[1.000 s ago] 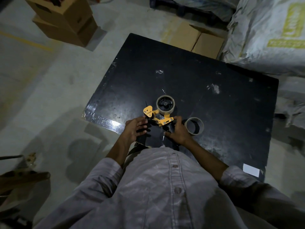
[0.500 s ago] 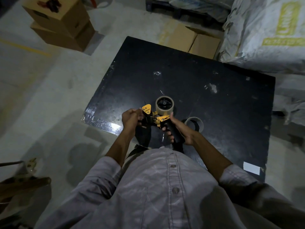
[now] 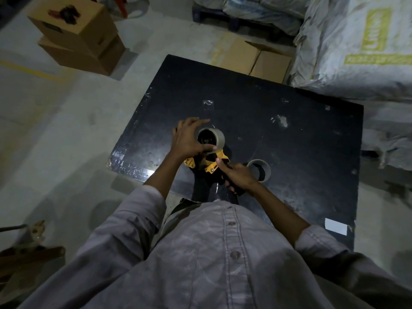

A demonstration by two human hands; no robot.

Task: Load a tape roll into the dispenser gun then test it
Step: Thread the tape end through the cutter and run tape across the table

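Observation:
A yellow and black tape dispenser gun (image 3: 211, 167) is held just above the black table (image 3: 289, 152), close to its near edge. A tape roll (image 3: 217, 137) sits on the gun's hub at the far end. My left hand (image 3: 189, 139) curls around the left side of that roll, thumb on its near rim. My right hand (image 3: 238, 177) is closed around the gun's black handle, thumb lying on the yellow frame. A bare cardboard tape core (image 3: 259, 169) lies flat on the table just right of my right hand.
Stacked cardboard boxes (image 3: 78, 39) stand on the floor at far left. A flattened box (image 3: 252, 59) lies behind the table. Big white sacks (image 3: 356, 45) press against the table's right side. A white label (image 3: 335, 226) is stuck near the table's front right corner.
My left hand moved up from the gun's yellow front plate to grip the tape roll. The gun was lifted off the table into my right hand's grip on the handle.

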